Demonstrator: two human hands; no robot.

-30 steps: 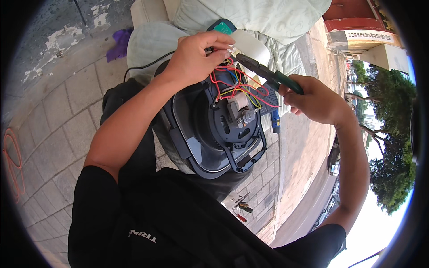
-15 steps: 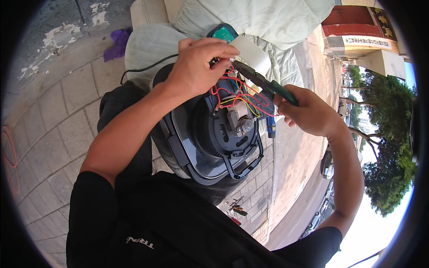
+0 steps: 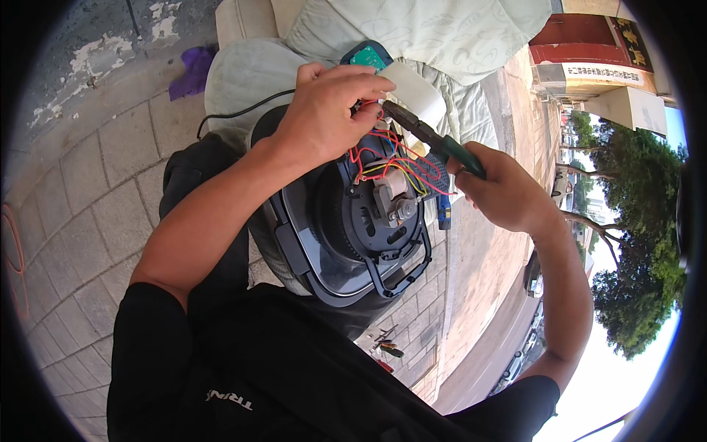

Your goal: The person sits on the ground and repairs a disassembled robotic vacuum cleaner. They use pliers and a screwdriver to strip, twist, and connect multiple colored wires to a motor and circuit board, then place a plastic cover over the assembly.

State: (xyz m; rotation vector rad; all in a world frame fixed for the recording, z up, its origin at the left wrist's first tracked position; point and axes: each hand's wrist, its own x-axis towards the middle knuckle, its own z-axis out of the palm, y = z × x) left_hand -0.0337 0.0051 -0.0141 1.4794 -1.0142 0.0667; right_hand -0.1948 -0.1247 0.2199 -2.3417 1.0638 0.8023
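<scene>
An opened black appliance lies on my lap, its motor and loose red, blue and yellow wires exposed. My right hand grips green-handled pliers, their metal jaws at the fingertips of my left hand. That hand pinches something small, mostly hidden, at the upper end of the wiring. Just beyond are a white plastic piece and a green circuit board in a dark housing.
A pale cushion is ahead, a purple cloth on the paving to the left. A blue-handled tool is beside the appliance, several hand tools lie lower right, and an orange cord at far left.
My right hand and the pliers have shifted left and down in the picture. My left hand has moved slightly down and right, its fingers still pinched by the plier jaws' tip.
</scene>
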